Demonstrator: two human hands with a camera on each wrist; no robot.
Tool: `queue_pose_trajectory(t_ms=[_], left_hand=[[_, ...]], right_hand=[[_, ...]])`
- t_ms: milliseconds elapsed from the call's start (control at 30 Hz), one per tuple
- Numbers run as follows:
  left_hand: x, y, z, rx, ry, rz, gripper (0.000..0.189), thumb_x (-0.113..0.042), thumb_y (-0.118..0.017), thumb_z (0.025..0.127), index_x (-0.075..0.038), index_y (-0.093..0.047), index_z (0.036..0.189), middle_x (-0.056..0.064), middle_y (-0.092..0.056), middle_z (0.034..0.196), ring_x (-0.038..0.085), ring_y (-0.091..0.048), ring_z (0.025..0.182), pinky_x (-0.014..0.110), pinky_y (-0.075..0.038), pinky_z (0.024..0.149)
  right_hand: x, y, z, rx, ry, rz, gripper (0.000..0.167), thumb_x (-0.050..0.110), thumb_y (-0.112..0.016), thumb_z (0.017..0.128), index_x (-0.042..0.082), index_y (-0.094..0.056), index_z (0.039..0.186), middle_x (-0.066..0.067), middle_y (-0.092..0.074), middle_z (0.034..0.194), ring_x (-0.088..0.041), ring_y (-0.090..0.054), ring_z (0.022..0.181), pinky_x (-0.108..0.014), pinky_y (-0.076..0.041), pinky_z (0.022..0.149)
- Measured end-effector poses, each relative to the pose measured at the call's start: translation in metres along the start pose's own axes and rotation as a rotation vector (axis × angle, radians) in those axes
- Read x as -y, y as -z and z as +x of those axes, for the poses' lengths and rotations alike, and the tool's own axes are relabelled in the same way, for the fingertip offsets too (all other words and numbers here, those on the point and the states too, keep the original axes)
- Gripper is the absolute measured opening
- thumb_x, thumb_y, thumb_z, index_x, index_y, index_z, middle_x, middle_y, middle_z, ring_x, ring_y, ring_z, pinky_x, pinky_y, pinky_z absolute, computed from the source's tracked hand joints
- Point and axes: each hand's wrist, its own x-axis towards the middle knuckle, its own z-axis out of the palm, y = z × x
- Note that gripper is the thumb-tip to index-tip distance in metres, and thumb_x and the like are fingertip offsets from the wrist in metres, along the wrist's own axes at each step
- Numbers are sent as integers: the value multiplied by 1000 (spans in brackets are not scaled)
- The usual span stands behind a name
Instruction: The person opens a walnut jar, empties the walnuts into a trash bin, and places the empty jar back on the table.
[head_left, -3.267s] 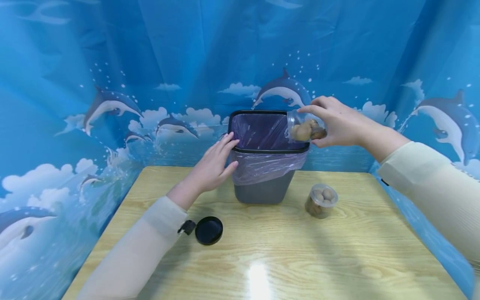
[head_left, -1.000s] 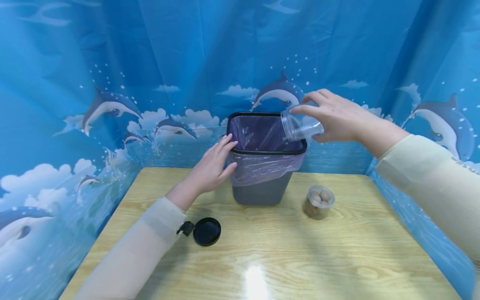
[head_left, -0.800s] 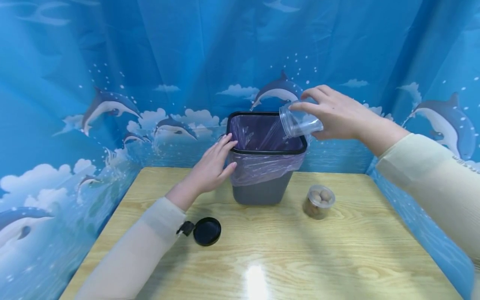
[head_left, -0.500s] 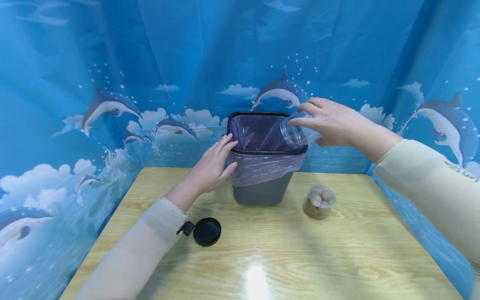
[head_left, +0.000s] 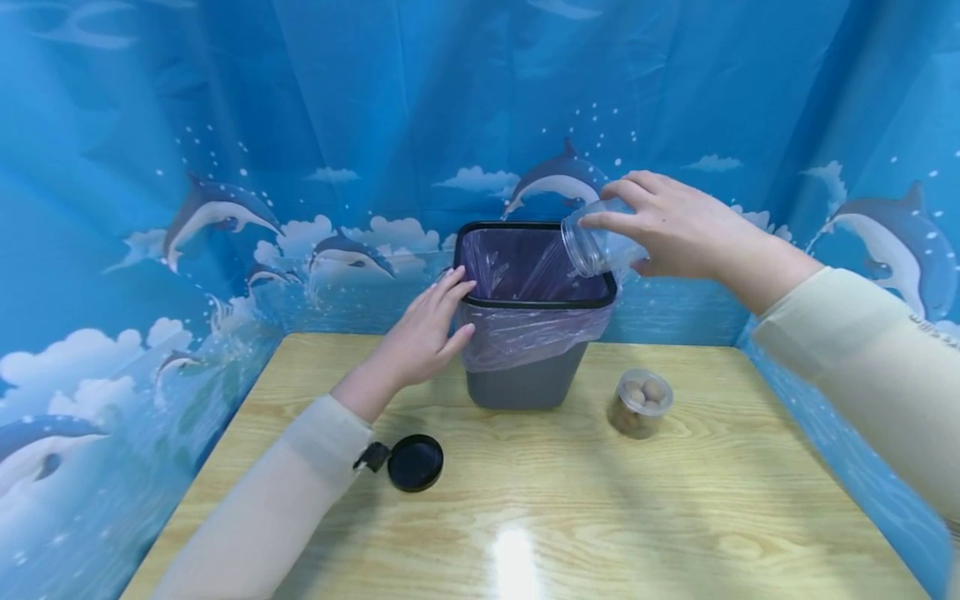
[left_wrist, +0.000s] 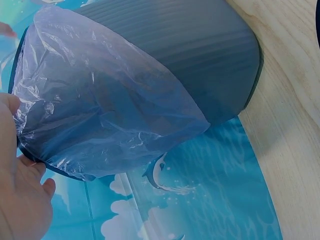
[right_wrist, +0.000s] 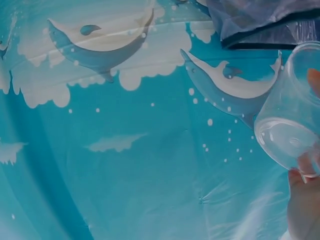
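Now gripping the clear jar (head_left: 602, 250) in the right hand (head_left: 671, 227), tilted over the right side of the bin (head_left: 521, 387); resting the left hand (head_left: 422, 337), loosely spread, on the bin's left side; ideally aiming the jar's mouth well inside.

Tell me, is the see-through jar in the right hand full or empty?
Empty. The clear jar held by the right hand is see-through, and no contents show inside, in either the head or right wrist view.

A dolphin-print blue backdrop (head_left: 352, 108) hangs behind a wood-grain table (head_left: 600, 517) bearing a black lid (head_left: 416, 463) and a clear tub (head_left: 636, 410).
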Motion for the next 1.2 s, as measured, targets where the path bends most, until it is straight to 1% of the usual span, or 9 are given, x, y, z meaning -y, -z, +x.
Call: queue_pose_trajectory(t_ms=[67, 133, 200, 367, 433, 667, 967, 1200], left_hand=[[0, 0, 0, -1, -1, 1, 63, -41, -39, 108, -14, -18, 160, 6, -3, 168, 24, -6, 153, 49, -12, 122], [0, 0, 0, -3, -4, 3, 63, -41, -39, 108, -14, -18, 160, 6, -3, 168, 24, -6, 153, 49, -13, 122], [0, -1, 0, -7, -8, 9, 63, -42, -39, 108, -14, -19, 160, 6, -3, 168, 24, -6, 153, 50, -14, 122], [0, -1, 2, -12, -11, 18, 64, -42, -38, 107, -13, -19, 160, 7, -4, 168, 23, -6, 153, 50, -14, 122], [0, -1, 2, -12, -13, 21, 64, -43, -39, 107, -12, -19, 160, 8, -4, 168, 23, -6, 153, 49, -14, 122], [-2, 0, 2, 0, -6, 24, 64, -42, -39, 107, -13, -18, 160, 7, -4, 168, 23, -6, 153, 48, -13, 122], [1, -3, 3, -14, -3, 19, 64, -43, -39, 107, -12, -19, 160, 6, -3, 168, 22, -6, 153, 47, -12, 122], [1, -3, 2, -1, 10, 21, 65, -43, -39, 107, -14, -17, 161, 6, -3, 168, 23, -6, 153, 48, -13, 122]], right_hand=[[-1, 0, 0, -55, 1, 17, 93, 15, -96, 61, 16, -50, 142, -25, -47, 138, -45, -42, 127, -60, -40, 103], [-1, -2, 0, -79, -4, 30, 92, 14, -96, 61, 15, -51, 142, -26, -47, 138, -45, -43, 126, -60, -41, 103], [1, -5, 0, -37, -1, 19, 91, 15, -96, 62, 14, -51, 141, -26, -47, 138, -46, -43, 125, -59, -41, 102], [6, -13, -1, 130, 5, -39, 91, 19, -96, 65, 15, -50, 143, -24, -45, 140, -45, -43, 125, -57, -40, 104], [7, -14, -1, 142, 0, -53, 91, 20, -95, 65, 17, -50, 144, -23, -45, 142, -44, -43, 126, -57, -40, 105], [7, -14, -3, 144, -11, -61, 92, 19, -96, 65, 18, -49, 145, -23, -45, 142, -44, -42, 127, -57, -39, 105], [5, -16, -3, 105, 8, -60, 94, 19, -97, 63, 16, -49, 144, -23, -46, 140, -44, -43, 125, -57, -40, 104], [5, -7, -1, 70, 8, -57, 93, 17, -96, 63, 15, -49, 143, -25, -45, 139, -45, -42, 126, -58, -39, 105]])
